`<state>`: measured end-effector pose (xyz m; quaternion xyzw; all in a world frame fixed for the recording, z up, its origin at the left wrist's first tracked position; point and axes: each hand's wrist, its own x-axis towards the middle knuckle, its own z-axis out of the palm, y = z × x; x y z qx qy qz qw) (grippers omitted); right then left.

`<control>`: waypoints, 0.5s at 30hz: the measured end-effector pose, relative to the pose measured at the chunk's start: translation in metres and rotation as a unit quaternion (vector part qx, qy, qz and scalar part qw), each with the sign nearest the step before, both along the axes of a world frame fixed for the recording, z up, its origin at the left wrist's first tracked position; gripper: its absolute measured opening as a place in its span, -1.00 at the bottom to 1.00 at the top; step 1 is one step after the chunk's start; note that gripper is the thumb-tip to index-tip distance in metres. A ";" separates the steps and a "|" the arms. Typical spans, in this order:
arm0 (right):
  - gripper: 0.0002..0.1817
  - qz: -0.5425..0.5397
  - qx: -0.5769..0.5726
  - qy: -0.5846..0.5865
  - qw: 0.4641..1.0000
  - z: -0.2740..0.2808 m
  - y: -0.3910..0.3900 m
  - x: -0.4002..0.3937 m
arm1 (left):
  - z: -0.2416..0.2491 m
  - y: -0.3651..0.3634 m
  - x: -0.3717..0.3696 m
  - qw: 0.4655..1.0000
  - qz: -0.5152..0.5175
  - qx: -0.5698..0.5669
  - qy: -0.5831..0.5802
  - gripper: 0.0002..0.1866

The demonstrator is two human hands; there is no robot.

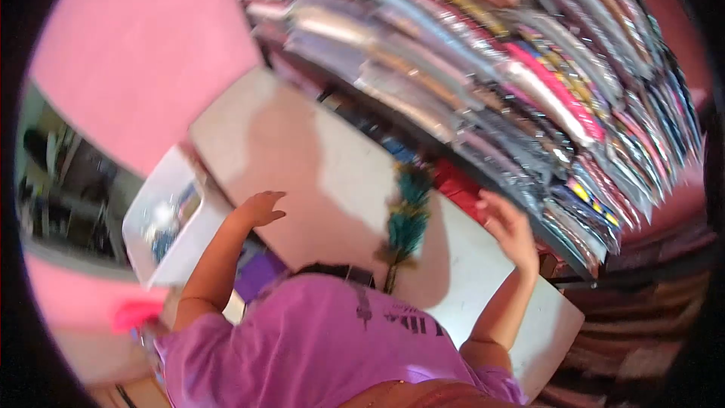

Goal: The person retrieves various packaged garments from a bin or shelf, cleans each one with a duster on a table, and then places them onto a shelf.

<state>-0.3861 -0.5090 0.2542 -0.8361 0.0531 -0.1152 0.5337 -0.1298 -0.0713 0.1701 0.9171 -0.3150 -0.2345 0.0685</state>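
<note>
Fingers (pixel 276 198) of the left hand (pixel 260 208) are spreading loosely above the white table (pixel 317 159) and gripping nothing, while the right hand (pixel 510 230), also lying open and empty though blurred, is hovering near the far edge, with the teal feathery strand (pixel 408 215) lying on the table between them, nearer the right. As a judgement, a sweep of the right hand is risking pushing the strand off that edge or dislodging the plastic-wrapped fabric packets (pixel 491 68) stacked just beyond. The white tray (pixel 143 208) beside the left hand is holding small bluish items too blurred to identify.
</note>
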 end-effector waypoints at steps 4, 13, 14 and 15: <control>-0.45 0.044 -0.045 0.231 0.971 -0.119 0.041 -0.023 | -0.087 0.152 -0.043 0.969 0.075 0.137 0.190 -0.42; -0.52 -0.055 -0.238 0.297 0.923 -0.214 0.132 -0.031 | -0.065 0.274 0.003 0.952 0.282 -0.071 0.101 -0.39; -0.53 -0.073 -0.168 0.287 0.940 -0.197 0.148 -0.019 | -0.058 0.282 0.016 0.946 0.290 -0.091 0.113 -0.42; -0.50 -0.100 -0.214 0.244 0.940 -0.221 0.145 -0.019 | -0.062 0.301 0.031 0.945 0.292 -0.089 0.116 -0.42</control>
